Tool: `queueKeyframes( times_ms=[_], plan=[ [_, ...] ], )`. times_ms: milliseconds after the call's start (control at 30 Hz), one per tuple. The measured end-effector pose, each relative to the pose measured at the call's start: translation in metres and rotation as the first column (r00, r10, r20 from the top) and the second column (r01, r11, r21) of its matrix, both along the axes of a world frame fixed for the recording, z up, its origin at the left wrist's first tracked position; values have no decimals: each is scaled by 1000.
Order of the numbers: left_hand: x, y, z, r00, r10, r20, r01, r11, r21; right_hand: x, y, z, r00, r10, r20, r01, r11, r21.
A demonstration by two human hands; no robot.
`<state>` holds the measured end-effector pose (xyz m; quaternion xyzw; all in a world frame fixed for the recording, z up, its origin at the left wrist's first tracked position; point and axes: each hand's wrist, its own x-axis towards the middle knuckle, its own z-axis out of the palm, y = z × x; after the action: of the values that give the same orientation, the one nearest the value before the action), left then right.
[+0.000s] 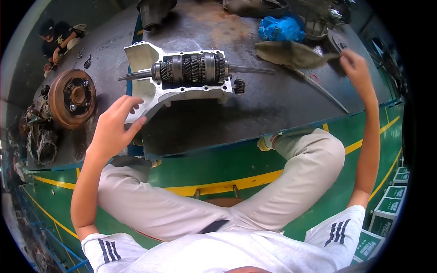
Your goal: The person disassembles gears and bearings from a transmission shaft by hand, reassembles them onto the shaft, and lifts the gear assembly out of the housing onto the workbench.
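My right hand [356, 68] is raised at the right with its fingers pinched on the tail end of a grey-brown rag [289, 53]. The rag stretches left above the table, partly blurred. My left hand [114, 127] is at the near left corner of a silver gearbox housing [195, 89], thumb and fingers apart on either side of its flange edge. Whether the fingertips press on the metal, I cannot tell. Inside the opened housing lies a gear shaft assembly [191, 67], its splined ends sticking out left and right. A small gear [239, 86] protrudes at the right end.
A rusty brake drum [73, 98] stands left of my left hand. A thin rod [321, 90] lies beneath the rag. Farther back are a blue part [281, 29] and a metal cylinder [155, 13]. Another person [59, 38] crouches at the far left. Boxes [384, 216] are stacked at right.
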<state>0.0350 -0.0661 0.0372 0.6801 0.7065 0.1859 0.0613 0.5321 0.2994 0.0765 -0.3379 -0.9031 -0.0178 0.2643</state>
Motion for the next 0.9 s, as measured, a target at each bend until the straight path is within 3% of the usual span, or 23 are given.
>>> queueKeyframes(
  times_ms=[33, 67, 133, 200, 267, 333, 467, 600, 667, 767, 800, 867, 900],
  plan=[
    [-1, 1, -8, 999, -17, -47, 21, 998, 68, -4, -6, 2, 954, -50, 294, 127, 961, -247],
    [1, 0, -9, 999, -17, -50, 21, 997, 69, -15, -25, 0, 949, -3, 316, 155, 875, -458],
    [6, -3, -10, 996, -29, -79, 35, 997, 72, -31, -41, -5, 832, -3, 555, 271, 874, -403],
    [7, -5, -20, 994, -6, -107, 14, 998, 69, -63, -66, -14, 859, -76, 506, 183, 969, -165],
    [11, -5, -27, 922, 4, -387, 40, 994, 106, -104, -74, -34, 964, 135, 227, -92, 977, -191],
    [12, -5, -32, 908, 25, -418, 15, 995, 94, -149, -101, -61, 945, 268, 190, -286, 956, 71],
    [12, -10, -27, 903, 39, -428, -13, 998, 64, -212, -145, -111, 944, 293, 152, -300, 953, 31],
    [14, -15, -24, 920, 12, -391, 26, 995, 92, -227, -136, -109, 950, 290, 114, -288, 957, -29],
    [17, -19, -14, 936, 24, -351, -25, 1000, 2, -219, -122, -86, 927, 302, 224, -293, 953, -75],
    [14, -12, 3, 999, 44, -11, -44, 999, 27, -202, -85, -54, 865, 330, 378, -178, 906, -385],
    [4, -7, 7, 997, 36, -61, -31, 996, 85, -199, -74, -52, 873, 309, 376, -164, 914, -371],
    [-15, 11, 11, 995, 48, -86, -34, 987, 160, -204, -64, -64, 757, 387, 526, -119, 874, -471],
    [-23, 21, 8, 990, 70, -123, -47, 982, 185, -205, -67, -70, 815, 356, 458, -114, 873, -475]
  ],
)
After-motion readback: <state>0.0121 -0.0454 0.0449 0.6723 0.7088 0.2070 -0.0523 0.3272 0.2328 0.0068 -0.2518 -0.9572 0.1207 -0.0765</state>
